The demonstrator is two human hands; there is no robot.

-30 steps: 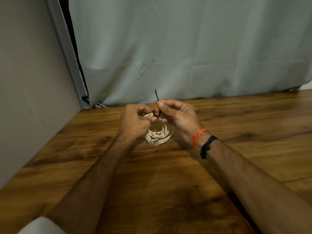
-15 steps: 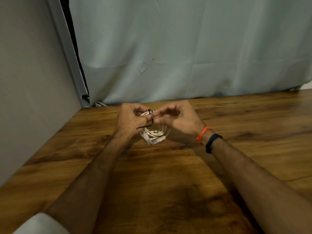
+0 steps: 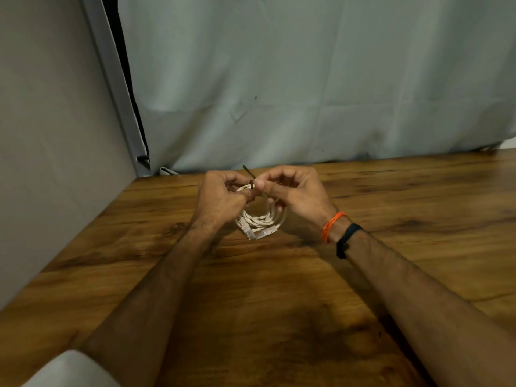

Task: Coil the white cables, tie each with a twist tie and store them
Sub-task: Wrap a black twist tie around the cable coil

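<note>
A white cable [image 3: 261, 220] is wound into a small coil and hangs between my hands just above the wooden table [image 3: 279, 303], its two clear plugs at the bottom. A black twist tie [image 3: 250, 178] wraps the top of the coil, one end sticking up to the far left. My left hand [image 3: 220, 199] grips the coil's top with curled fingers and pinches the tie. My right hand [image 3: 293, 194] pinches the tie from the right between thumb and forefinger. The upper part of the coil is hidden behind my fingers.
A grey-green curtain [image 3: 307, 79] hangs along the table's far edge. A beige wall panel [image 3: 50, 135] closes off the left side, with a grey frame post [image 3: 117, 88] in the corner. No storage container is in view.
The tie's free end stood up, then was folded down across the coil, and now points up and left again as both hands twist it. The coil stays between my hands.
</note>
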